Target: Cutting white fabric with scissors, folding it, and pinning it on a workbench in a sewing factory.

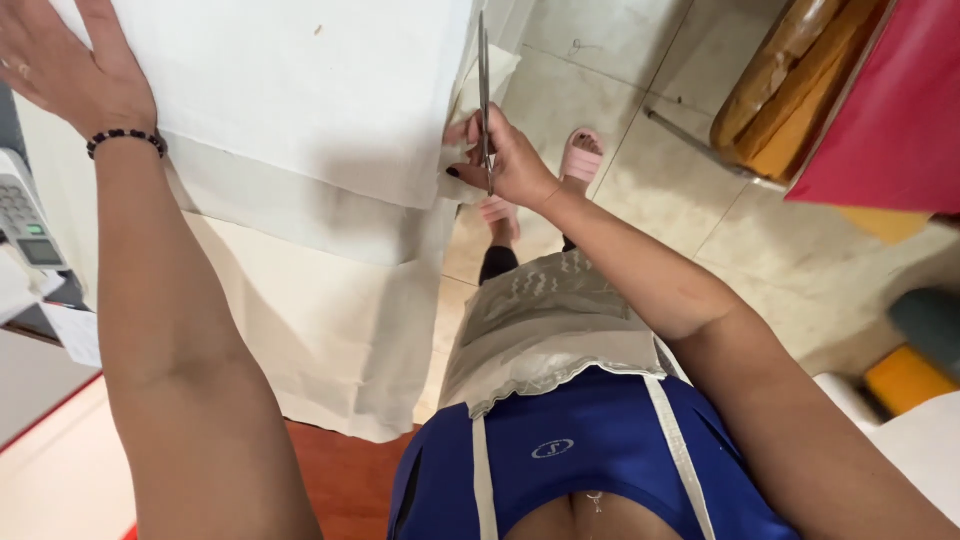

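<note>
- Right hand (505,160) grips a pair of scissors (484,95), fingers curled through the handles; blades run almost straight up the view, away from the body, tips near the top edge.
- Blades look nearly closed, seen edge-on as one thin dark line; whether cloth sits between them cannot be told.
- White cloth (300,100) lies spread over the table, its right border hanging off the edge. Scissors sit right along that border, so the cloth lies to the left of the right hand, touching or just beside it.
- Long axis of the scissors runs parallel to the cloth's right edge, not across it.
- Small strip or fold of cloth (500,70) shows just right of the blades, near the thumb side.
- Left hand (75,65) lies flat and open on the cloth, fingers spread, well apart from the scissors across the sheet's width. Holds nothing; presses the cloth down. Dark bead bracelet (125,140) at the wrist.
- Right hand is plainly the nearer one to the cloth's edge; left hand anchors the far side.
- Lower layers of cloth (340,330) drape down off the table front toward the floor.
- Calculator-like device (25,215) at far left; tiled floor (680,180) and pink sandal (582,155) below the right hand.
</note>
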